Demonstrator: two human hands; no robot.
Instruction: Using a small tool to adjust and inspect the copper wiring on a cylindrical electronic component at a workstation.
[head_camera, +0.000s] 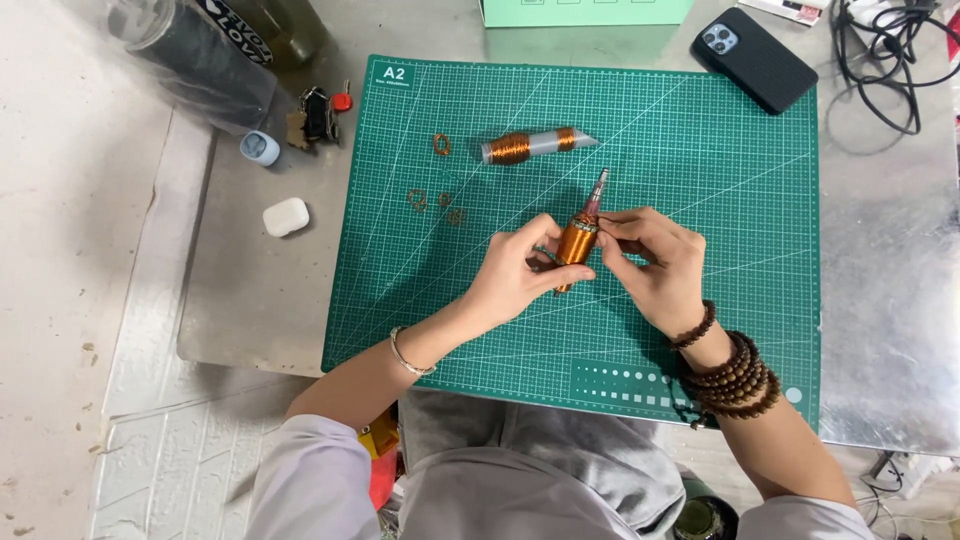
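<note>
My left hand (515, 275) grips a tube wound with copper wire (577, 240), held upright-tilted above the green cutting mat (700, 150). My right hand (655, 265) pinches the same spool near its upper end, fingers at the wire. A clear tip sticks out of the top of the spool. A second tube with two copper windings (530, 146) lies on the mat beyond my hands. Small copper wire loops (441, 144) lie to its left, with more loops (432, 203) below them.
A black phone (755, 58) lies on the mat's far right corner, black cables (890, 55) beyond it. A white earbud case (286, 216), a pale blue cap (260, 148), keys (318, 115) and a dark bottle (205, 55) sit left of the mat. A green box (585, 12) stands behind.
</note>
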